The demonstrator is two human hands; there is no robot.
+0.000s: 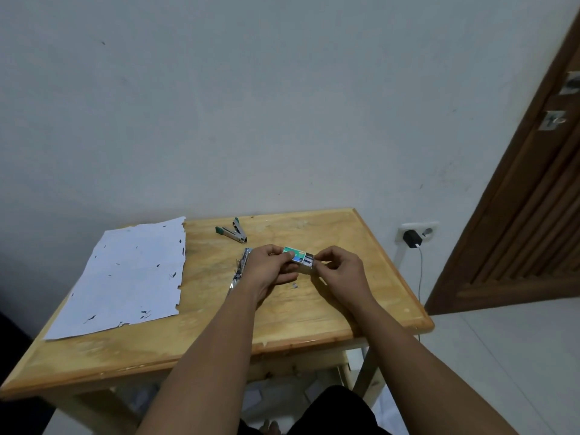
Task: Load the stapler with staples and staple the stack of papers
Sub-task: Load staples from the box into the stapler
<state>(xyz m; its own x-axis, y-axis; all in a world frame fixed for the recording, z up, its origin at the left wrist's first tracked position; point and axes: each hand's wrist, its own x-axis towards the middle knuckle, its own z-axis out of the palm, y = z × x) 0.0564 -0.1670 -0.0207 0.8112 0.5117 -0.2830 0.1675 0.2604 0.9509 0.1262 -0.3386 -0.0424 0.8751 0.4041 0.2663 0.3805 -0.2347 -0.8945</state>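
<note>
A small green and white staple box (298, 257) is held just above the middle of the wooden table (314, 315). My left hand (270, 271) grips its left end. My right hand (340, 271) pinches its right end, where the inner tray sticks out a little. A silver stapler (240, 271) lies opened flat on the table, partly hidden behind my left hand and wrist. A stack of white papers (125, 277) with torn edges and dark marks lies on the left side of the table.
A green-handled staple remover or small stapler (233, 232) lies at the back of the table. A tiny scrap (295, 286) sits below the box. A wall socket with a black charger (412, 238) is to the right, and a wooden door (527, 199) beyond it.
</note>
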